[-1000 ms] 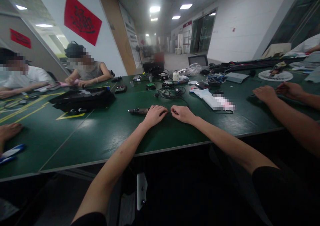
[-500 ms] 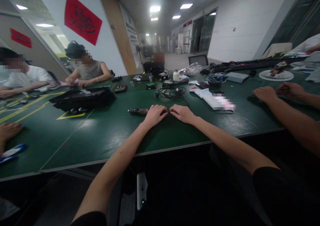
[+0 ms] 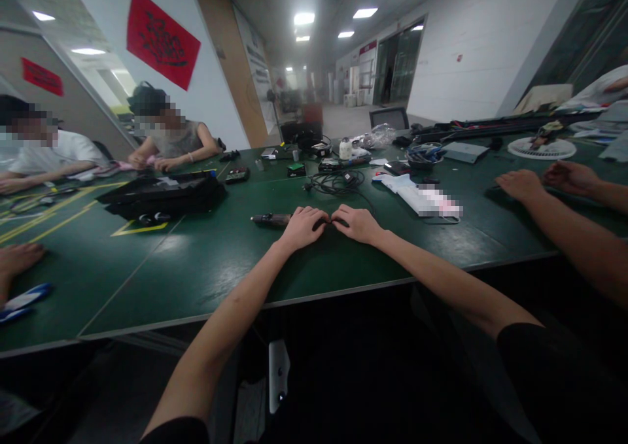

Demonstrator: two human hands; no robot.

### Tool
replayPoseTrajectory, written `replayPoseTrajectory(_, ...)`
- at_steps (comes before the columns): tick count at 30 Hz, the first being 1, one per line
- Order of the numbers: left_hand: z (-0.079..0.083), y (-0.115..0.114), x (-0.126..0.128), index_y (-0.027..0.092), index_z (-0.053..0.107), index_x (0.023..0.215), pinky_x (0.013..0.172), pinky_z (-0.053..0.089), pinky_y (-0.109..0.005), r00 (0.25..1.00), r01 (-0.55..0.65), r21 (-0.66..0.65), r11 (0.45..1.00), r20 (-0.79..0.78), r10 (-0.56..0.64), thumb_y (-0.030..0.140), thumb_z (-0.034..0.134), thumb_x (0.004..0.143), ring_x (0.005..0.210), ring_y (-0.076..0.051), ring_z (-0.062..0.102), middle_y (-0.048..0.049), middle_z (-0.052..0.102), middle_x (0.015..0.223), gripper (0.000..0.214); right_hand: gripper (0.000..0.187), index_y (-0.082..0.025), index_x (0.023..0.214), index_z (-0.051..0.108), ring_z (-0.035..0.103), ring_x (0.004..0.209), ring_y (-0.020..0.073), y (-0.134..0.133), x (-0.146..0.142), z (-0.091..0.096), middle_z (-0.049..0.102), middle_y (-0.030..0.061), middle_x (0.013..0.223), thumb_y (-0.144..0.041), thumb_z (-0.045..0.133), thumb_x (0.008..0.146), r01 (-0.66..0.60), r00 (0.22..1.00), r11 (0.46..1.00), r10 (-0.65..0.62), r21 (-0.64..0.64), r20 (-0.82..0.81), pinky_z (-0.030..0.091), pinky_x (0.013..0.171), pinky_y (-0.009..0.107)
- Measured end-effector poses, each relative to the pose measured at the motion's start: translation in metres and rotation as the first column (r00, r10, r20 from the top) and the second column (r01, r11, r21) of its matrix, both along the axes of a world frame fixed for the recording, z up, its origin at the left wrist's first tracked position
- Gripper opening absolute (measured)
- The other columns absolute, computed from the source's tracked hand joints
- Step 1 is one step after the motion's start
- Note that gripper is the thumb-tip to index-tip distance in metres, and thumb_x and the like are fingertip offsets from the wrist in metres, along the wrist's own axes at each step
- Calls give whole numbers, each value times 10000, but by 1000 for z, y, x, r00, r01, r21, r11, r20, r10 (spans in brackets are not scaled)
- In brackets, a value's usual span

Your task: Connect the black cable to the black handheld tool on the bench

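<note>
My left hand (image 3: 303, 225) rests on the green table (image 3: 220, 261), its fingers curled over the right end of a dark rod-shaped tool (image 3: 271, 219) that lies flat and sticks out to the left. My right hand (image 3: 358, 223) lies just to the right, fingers bent, its fingertips meeting those of the left hand. What the right fingers pinch is hidden. A thin black cable (image 3: 338, 182) runs from a coil behind the hands toward them.
A black bag (image 3: 161, 194) lies at the left. Small devices, a white bottle (image 3: 346, 148) and a white cloth (image 3: 402, 186) crowd the far side. Another person's forearms (image 3: 554, 215) rest at the right; two more people sit at the far left. A phone (image 3: 278, 373) hangs below the table edge.
My two hands have drawn closer until the fingertips touch. The tool and everything else on the table have stayed in place.
</note>
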State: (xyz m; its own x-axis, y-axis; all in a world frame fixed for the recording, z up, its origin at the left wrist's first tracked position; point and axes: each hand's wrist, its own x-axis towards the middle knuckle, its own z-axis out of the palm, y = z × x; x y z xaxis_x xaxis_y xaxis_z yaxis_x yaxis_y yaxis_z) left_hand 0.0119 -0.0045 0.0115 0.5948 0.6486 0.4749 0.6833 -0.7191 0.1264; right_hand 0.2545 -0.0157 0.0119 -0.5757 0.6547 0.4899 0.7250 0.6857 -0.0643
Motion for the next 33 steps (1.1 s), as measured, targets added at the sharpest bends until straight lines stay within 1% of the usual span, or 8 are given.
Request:
replayPoseTrajectory(4, 1, 1, 0, 279, 664, 1090, 976, 426, -470, 1000, -23, -8, 1000, 2, 23, 362, 627, 999, 1092, -278, 640, -30, 761, 1115, 129, 211, -253, 1173, 695, 655, 889, 203, -2, -5, 0, 686, 63, 1163, -372, 562, 1060, 38, 999, 999, -38, 14, 9, 399, 696, 298)
replayPoseTrajectory(7, 2, -1, -1, 281, 670, 1103, 985, 424, -473, 1000, -19, -13, 1000, -6, 19, 340, 625, 992, 1111, -281, 637, -34, 759, 1136, 133, 214, -257, 1174, 696, 658, 880, 204, -3, -7, 0, 691, 65, 1161, -382, 571, 1055, 53, 999, 999, -53, 6, 5, 401, 695, 301)
replayPoseTrajectory(10, 2, -1, -1, 285, 672, 1120, 992, 422, -473, 1000, -11, -21, 1000, -11, 10, 317, 597, 1007, 1129, -280, 635, -36, 757, 1167, 140, 213, -258, 1172, 693, 662, 889, 205, -3, -7, 0, 692, 62, 1163, -386, 565, 1060, 42, 999, 999, -42, -7, -4, 412, 707, 297)
replayPoseTrajectory(14, 1, 0, -1, 275, 662, 1102, 984, 421, -473, 1000, -22, -15, 1000, -6, 22, 352, 621, 1005, 1119, -283, 637, -35, 761, 1146, 130, 200, -255, 1168, 685, 671, 922, 205, -2, -5, 0, 699, 58, 1165, -373, 566, 1061, 19, 1000, 1000, -20, -25, -24, 429, 743, 291)
replayPoseTrajectory(19, 1, -1, -1, 282, 661, 1139, 1001, 412, -464, 1000, -12, -10, 1000, -21, 12, 297, 596, 997, 1133, -272, 631, -29, 754, 1172, 157, 170, -254, 1146, 678, 681, 917, 201, -1, -4, -1, 708, 43, 1144, -344, 576, 1043, 17, 999, 999, -18, -31, -40, 436, 760, 289)
replayPoseTrajectory(22, 2, -3, -1, 278, 660, 1148, 997, 410, -462, 1000, -12, 7, 1000, -28, 13, 293, 577, 1000, 1128, -274, 629, -34, 751, 1162, 170, 161, -251, 1134, 674, 684, 924, 207, 0, -4, -2, 709, 43, 1137, -329, 577, 1032, 24, 999, 999, -25, -27, -43, 436, 766, 292)
replayPoseTrajectory(27, 3, -3, 0, 279, 663, 1145, 1003, 406, -458, 999, -11, -4, 1000, -39, 11, 346, 600, 1002, 1138, -279, 624, -41, 747, 1183, 170, 161, -242, 1119, 673, 679, 920, 216, -2, -3, -1, 710, 54, 1118, -328, 573, 1026, 36, 999, 999, -37, -31, -32, 429, 762, 296)
replayPoseTrajectory(33, 2, -2, -1, 275, 659, 1139, 1002, 404, -451, 1000, -8, -8, 1000, -11, 8, 345, 572, 1029, 1127, -267, 625, -35, 751, 1172, 157, 195, -242, 1162, 670, 670, 909, 212, -4, -4, 2, 703, 63, 1157, -344, 555, 1043, 40, 999, 999, -39, -28, 12, 415, 749, 293)
